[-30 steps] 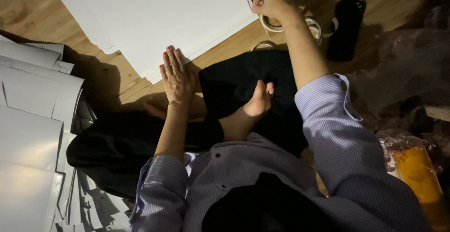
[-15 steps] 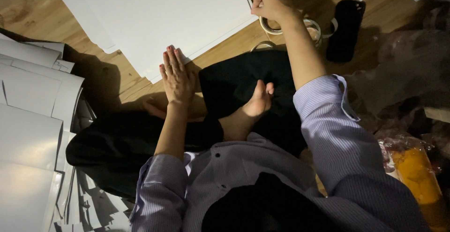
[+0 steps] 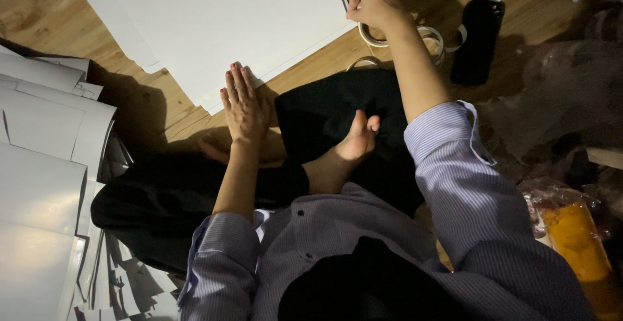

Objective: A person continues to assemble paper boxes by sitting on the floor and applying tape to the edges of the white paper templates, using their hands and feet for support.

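I sit cross-legged on a wooden floor in a striped shirt and dark trousers. My left hand lies flat, fingers together, its fingertips on the near corner of a stack of large white sheets. My right hand is stretched out at the stack's right edge, fingers pinched on something small that I cannot make out. It hovers just above a roll of clear tape.
A second tape ring lies near my knee. A black object stands beyond the tape. Curved white sheets are piled on the left. An orange packet in clear wrap and crumpled plastic lie at the right.
My right hand has shifted slightly at the stack's edge above the tape roll. My left hand has stayed put.
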